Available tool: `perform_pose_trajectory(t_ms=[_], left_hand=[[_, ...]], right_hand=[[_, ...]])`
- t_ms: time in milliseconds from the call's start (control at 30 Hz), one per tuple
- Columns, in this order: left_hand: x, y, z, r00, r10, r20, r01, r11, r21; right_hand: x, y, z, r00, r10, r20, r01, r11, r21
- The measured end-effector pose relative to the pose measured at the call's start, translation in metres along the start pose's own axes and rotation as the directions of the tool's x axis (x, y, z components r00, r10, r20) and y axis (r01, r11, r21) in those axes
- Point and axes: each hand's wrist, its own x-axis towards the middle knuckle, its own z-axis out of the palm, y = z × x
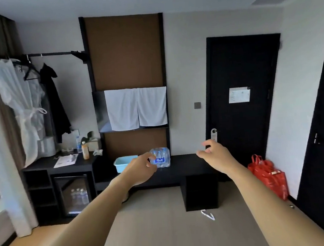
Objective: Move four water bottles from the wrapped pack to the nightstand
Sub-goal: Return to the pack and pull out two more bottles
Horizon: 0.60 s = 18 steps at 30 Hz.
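Note:
A clear plastic-wrapped pack of water bottles [161, 156] with a blue label stands on a low black bench [184, 166] against the far wall. Both my arms are stretched out toward it from across the room. My left hand [141, 168] overlaps the pack's left edge in the picture, fingers loosely curled and holding nothing. My right hand [212, 153] hovers to the right of the pack with its fingers apart and empty. No nightstand is in view.
A light blue basin [124, 163] sits left of the pack. A black desk [57, 164] with papers, a bottle and a mini fridge below stands at left. A red bag [268, 174] lies by the black door [243, 96]. A white strip [208, 214] lies on the floor.

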Motion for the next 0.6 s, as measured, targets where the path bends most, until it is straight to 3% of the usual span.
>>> perform_pose_trajectory(t_ms=[233, 400, 600], left_hand=[[0.228, -0.045, 0.006, 0.999, 0.051, -0.016, -0.052, 0.997, -0.064], [0.385, -0.094, 0.043, 0.999, 0.043, -0.009, -0.043, 0.998, -0.044], [0.578, -0.138, 0.041, 0.998, -0.013, -0.058, 0.011, 0.999, -0.034]], right_hand=[[0.212, 0.021, 0.039, 0.999, -0.014, -0.033, 0.014, 1.000, 0.002], [0.373, 0.066, 0.088, 0.996, -0.024, 0.082, 0.024, 1.000, -0.002], [0.573, 0.094, 0.132, 0.994, -0.016, 0.105, 0.009, 0.998, 0.066]])
